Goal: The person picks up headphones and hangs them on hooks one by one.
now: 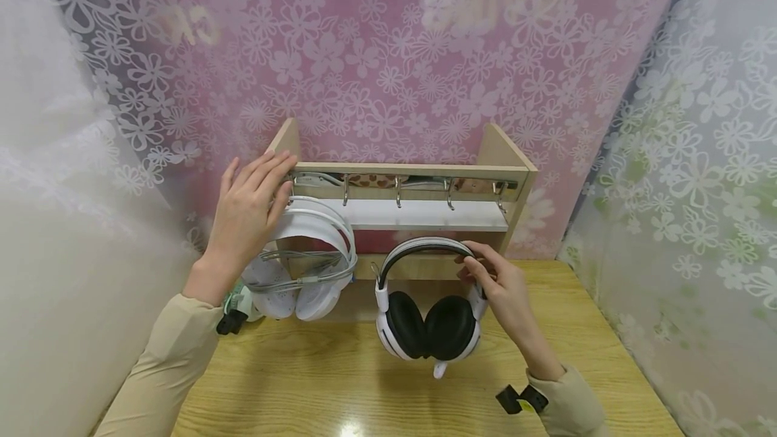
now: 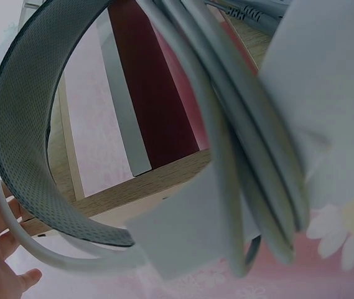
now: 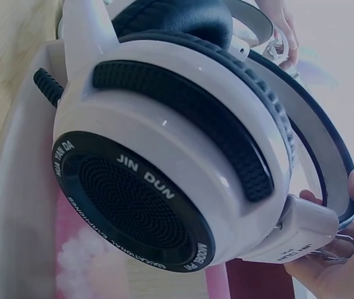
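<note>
While the left hand (image 1: 249,211) lies flat with straight fingers spread slightly apart, its fingertips rest on the left end of a wooden rack's (image 1: 413,170) top rail, and its palm covers the headband of a white headset (image 1: 303,265). That headset hangs just below the fingers from the rack's leftmost hook, its grey cable looped around the ear cups. To the right, the right hand (image 1: 500,285) pinches the black-and-white headset (image 1: 427,302) at the right end of its headband, thumb and fingertips clamped on the band just above the ear cup. This headset hangs below the fingers, black cushions facing forward, above a wooden table (image 1: 364,390). Metal hooks (image 1: 397,194) line the rail between the two hands.
</note>
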### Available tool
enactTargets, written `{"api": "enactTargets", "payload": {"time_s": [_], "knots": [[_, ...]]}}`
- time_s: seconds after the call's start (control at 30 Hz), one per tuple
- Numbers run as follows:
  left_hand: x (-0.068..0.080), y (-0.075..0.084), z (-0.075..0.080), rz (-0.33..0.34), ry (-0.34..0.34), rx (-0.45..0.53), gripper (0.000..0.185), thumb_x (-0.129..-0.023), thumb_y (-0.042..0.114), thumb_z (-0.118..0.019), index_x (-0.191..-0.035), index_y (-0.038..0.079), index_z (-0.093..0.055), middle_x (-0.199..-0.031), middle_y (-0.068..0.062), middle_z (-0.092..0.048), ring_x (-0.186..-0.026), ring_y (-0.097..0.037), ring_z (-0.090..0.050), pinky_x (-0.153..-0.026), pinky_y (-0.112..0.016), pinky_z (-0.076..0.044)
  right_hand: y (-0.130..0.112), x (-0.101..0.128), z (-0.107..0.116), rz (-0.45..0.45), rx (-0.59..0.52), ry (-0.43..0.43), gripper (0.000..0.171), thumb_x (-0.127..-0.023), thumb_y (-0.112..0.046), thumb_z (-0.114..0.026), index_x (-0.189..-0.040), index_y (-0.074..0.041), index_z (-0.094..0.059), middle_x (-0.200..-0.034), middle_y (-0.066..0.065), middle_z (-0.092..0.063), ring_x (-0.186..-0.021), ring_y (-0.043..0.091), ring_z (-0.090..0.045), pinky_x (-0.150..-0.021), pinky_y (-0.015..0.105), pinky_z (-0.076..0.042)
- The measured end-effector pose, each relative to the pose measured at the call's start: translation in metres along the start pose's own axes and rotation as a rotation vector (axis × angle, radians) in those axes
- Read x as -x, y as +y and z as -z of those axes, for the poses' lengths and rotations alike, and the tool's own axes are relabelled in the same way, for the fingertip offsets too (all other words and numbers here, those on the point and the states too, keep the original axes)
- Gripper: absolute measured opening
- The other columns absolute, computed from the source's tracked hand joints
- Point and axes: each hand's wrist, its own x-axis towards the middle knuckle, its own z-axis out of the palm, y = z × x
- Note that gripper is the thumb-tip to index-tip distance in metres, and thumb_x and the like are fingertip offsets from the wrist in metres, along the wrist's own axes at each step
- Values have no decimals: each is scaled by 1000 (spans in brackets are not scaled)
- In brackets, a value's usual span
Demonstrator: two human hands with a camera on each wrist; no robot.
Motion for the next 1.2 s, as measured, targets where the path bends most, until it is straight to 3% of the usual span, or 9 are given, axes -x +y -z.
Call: {"api": "enactTargets", "payload": {"time_s": [0.17,0.83,1.2], "knots": [[0,0,0,1,-2,-4,40,-105,24,-53,-142,13,-59,-146,-7,-58,-138,-30,-49,-123,-56,-16,-5,-6,-2,2,-16,1,26,-104,-11,-57,-128,-8,-67,-99,11,-72,-80,15,-72,-75,25,-60],[0,-1,0,3,-8,-5,39,-105,24,-53,-143,13,-59,-146,-7,-58,-139,-30,-48,-123,-56,-16,-29,-22,-7,-35,-19,-17,31,-105,-17,-57,-133,-4,-65,-92,17,-75,-80,19,-74,-75,21,-58],[0,-2,0,-1,0,-4,39,-105,25,-52,-143,13,-59,-146,-6,-58,-139,-29,-48,-123,-56,-16,-34,-32,-10,-49,-79,0,34,-106,-20,-55,-134,-3,-63,-106,19,-72,-84,12,-70,-77,24,-59]]}}
